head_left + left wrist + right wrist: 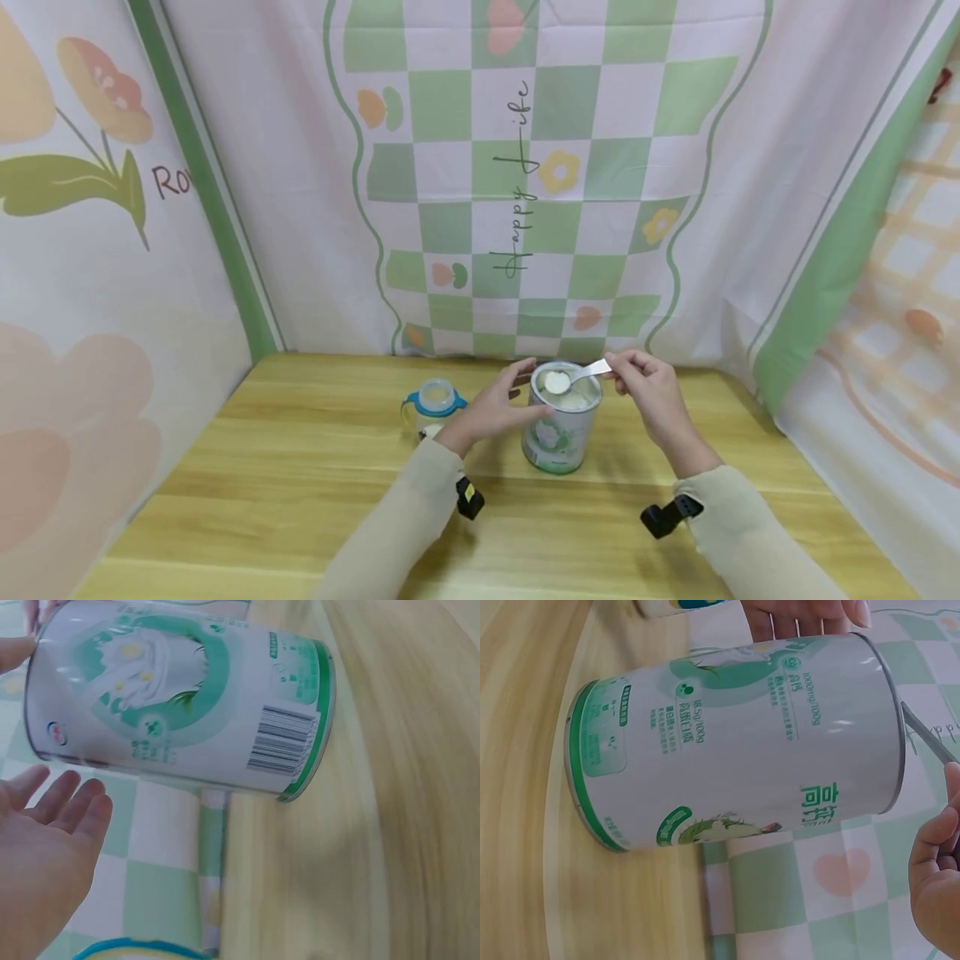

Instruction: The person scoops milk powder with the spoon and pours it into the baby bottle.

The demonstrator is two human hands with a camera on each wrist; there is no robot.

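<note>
A white and green milk powder can point(558, 442) stands uncovered on the table, with pale powder point(576, 402) inside. My right hand point(651, 396) pinches the handle of a metal spoon point(596, 368), whose bowl holds a heap of white powder at the can's mouth. In the right wrist view the spoon's handle point(930, 735) slants from the rim up to my fingers. My left hand point(495, 408) is spread at the can's left side, thumb near the front of the rim. Its extended fingers point(94, 814) show beside the can in the left wrist view.
Left of the can, partly behind my left wrist, is a small container with a blue-rimmed clear lid point(437, 397). The wooden table point(300, 467) ends at a green-checked curtain point(502, 225). Black wrist cameras point(662, 518) sit on both sleeves.
</note>
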